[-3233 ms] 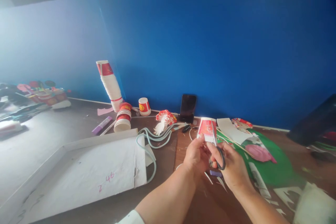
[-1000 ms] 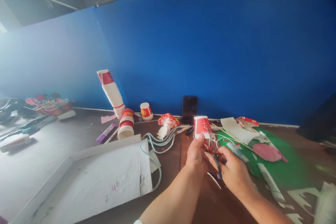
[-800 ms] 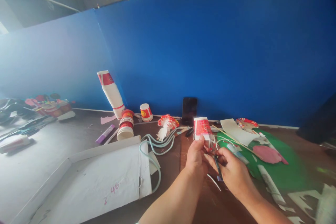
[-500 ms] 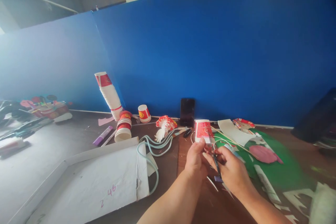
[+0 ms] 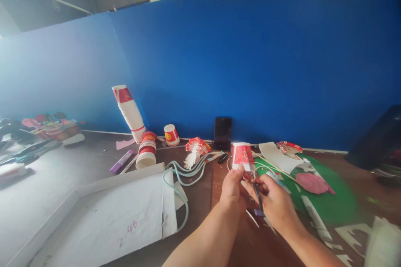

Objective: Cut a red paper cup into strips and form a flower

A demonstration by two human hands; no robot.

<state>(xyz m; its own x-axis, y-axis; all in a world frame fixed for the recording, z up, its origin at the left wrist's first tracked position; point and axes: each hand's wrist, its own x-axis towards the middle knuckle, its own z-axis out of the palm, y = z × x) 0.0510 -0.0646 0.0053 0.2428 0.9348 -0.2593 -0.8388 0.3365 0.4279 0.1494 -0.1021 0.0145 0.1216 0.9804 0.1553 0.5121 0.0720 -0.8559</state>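
Upside down, a red and white paper cup (image 5: 241, 154) is held by its lower edge in my left hand (image 5: 231, 185), thumb on the near side. My right hand (image 5: 275, 196) pinches a slim dark-handled tool (image 5: 258, 195). Its thin pointed end reaches up against the cup's right side; its exact kind cannot be made out. The fingertips of both hands nearly meet below the cup. Under my right hand lie a white strip (image 5: 252, 218) and a small purple piece (image 5: 259, 212).
A leaning stack of paper cups (image 5: 130, 114), another cup (image 5: 171, 135) and a phone (image 5: 223, 133) stand along the blue partition (image 5: 250, 58). Left are a white box lid (image 5: 103, 212) and pale cables (image 5: 184, 181). Right lie green sheet (image 5: 338, 200), pink cutout (image 5: 313, 182) and paper scraps.
The view has shifted very slightly. Both hands, the cup and the dark tool stay in nearly the same place.
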